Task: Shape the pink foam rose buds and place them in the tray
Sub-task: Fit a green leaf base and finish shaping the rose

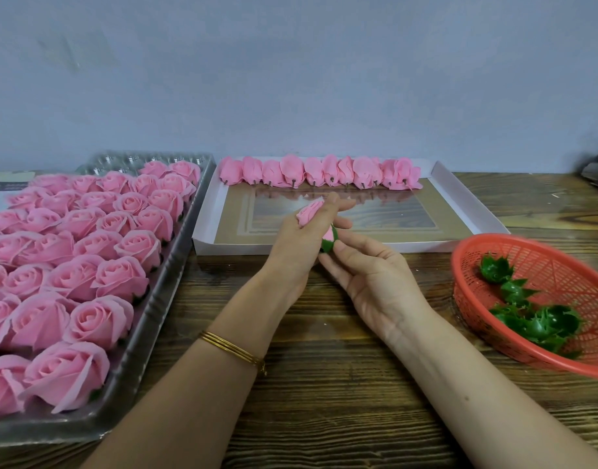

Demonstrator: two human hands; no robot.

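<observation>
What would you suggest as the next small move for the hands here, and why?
Probably the right hand should pull the green calyx off the rose bud that the left hand grips: the buds in the white tray show no green calyx, and loose calyxes lie in the red basket.

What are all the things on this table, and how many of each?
open pink foam roses: many, pink, in rows in the left tray
clear plastic tray: one, see-through, left
shaped pink foam rose buds: about ten, pink, a row along the white tray's far side
white cardboard tray: one, white, centre
red plastic mesh basket: one, red, right
green plastic leaf cups: several, green, in the basket
brown wooden table: one, under everything
pink foam bud with green base: one, between both hands
gold bangles: thin, gold, left wrist
left hand: grips the bud
right hand: pinches its green base
</observation>
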